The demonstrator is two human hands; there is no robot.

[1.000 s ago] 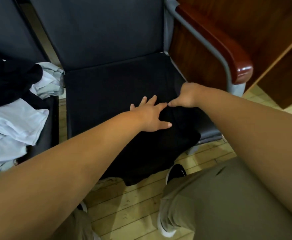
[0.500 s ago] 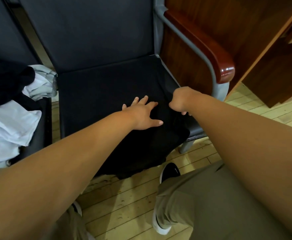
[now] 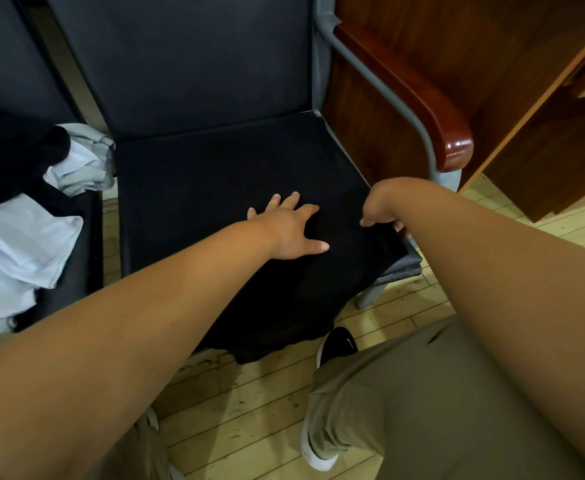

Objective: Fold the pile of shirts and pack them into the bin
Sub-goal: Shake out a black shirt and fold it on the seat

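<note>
Black shirt (image 3: 284, 303): spread over the dark seat of a chair (image 3: 194, 168), its lower part hanging over the seat's front edge toward the wooden floor (image 3: 249, 410). The cloth is hard to tell from the seat, both being dark.

Head view, items:

Left hand (image 3: 289, 230): arm stretched forward from lower left, palm down and flat on the shirt near the middle of the seat. Fingers straight and spread, thumb out to the right; it presses and grips nothing.

Right hand (image 3: 383, 207): arm reaching in from lower right, wrist bent downward at the seat's front right corner. Fingers curled, pinching the shirt's right edge between the thumb on top and the fingers underneath.

The two hands lie near each other but apart, with shirt cloth between them.

Pile of shirts (image 3: 21, 244): white, grey and dark pieces, crumpled, on a neighbouring seat at the left.

Armrest (image 3: 436, 123): red-brown wood on a grey metal tube, right of the chair.

Legs: khaki trousers (image 3: 422, 403); a black shoe (image 3: 339, 344) on the floor just beside the hanging shirt hem.
</note>
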